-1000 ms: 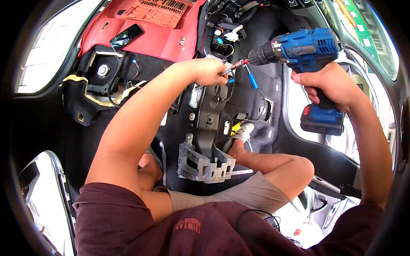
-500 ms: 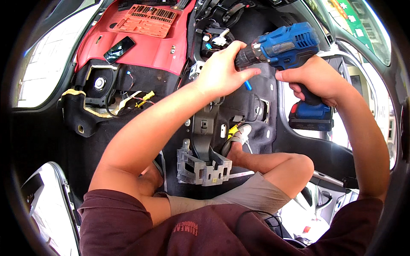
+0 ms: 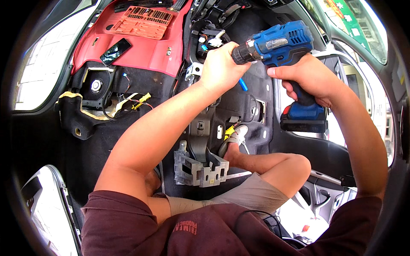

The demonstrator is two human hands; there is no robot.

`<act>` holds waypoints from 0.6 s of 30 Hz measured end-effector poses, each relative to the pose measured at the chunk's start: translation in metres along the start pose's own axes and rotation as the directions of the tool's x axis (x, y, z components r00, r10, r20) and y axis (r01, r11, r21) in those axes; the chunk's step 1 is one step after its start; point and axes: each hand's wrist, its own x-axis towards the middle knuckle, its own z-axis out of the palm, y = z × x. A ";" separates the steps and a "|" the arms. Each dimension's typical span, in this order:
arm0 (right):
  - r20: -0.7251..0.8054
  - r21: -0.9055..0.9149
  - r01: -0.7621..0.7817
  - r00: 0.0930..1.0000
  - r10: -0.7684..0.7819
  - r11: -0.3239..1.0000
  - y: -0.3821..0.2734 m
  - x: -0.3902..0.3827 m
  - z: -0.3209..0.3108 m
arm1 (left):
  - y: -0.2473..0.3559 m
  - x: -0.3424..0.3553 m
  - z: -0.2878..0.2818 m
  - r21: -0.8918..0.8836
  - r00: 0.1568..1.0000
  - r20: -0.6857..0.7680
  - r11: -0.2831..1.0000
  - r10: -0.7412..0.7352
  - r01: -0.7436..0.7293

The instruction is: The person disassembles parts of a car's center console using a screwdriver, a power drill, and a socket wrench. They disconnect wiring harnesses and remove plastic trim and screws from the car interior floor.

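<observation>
A blue cordless drill (image 3: pixel 284 45) is held up over the stripped car floor. The right hand (image 3: pixel 309 79) is wrapped tight around its grip, above the battery pack. The left hand (image 3: pixel 220 66) is closed around the drill's black chuck. Left of the drill, a red panel (image 3: pixel 141 45) carries an open red case (image 3: pixel 143 19) of dark bits and a black phone (image 3: pixel 115 51). Below the drill stands a grey metal bracket (image 3: pixel 200 170). Upper right of the drill, a green sign (image 3: pixel 352 21) shows through the window.

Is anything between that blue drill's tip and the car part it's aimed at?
Yes: the left hand is wrapped around the front of the blue drill, hiding its tip and the spot beyond it. The right hand holds the handle.
</observation>
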 end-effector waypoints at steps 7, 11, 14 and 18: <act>-0.028 0.025 0.045 0.999 -0.044 0.999 -0.005 -0.003 -0.001 | -0.002 0.000 0.001 -0.021 1.000 -0.005 1.000 -0.019 0.019; -0.003 0.006 0.032 0.999 -0.032 0.999 -0.002 0.003 -0.005 | -0.009 -0.001 0.005 -0.041 0.999 -0.023 0.999 0.026 -0.027; -0.009 -0.053 0.054 0.998 -0.054 0.997 -0.005 0.004 -0.008 | -0.012 0.001 0.010 -0.054 0.999 -0.024 0.998 0.036 -0.037; 0.008 -0.057 0.081 0.997 -0.081 0.995 0.002 0.004 -0.008 | -0.011 -0.007 0.013 -0.051 0.999 -0.020 0.998 0.026 -0.027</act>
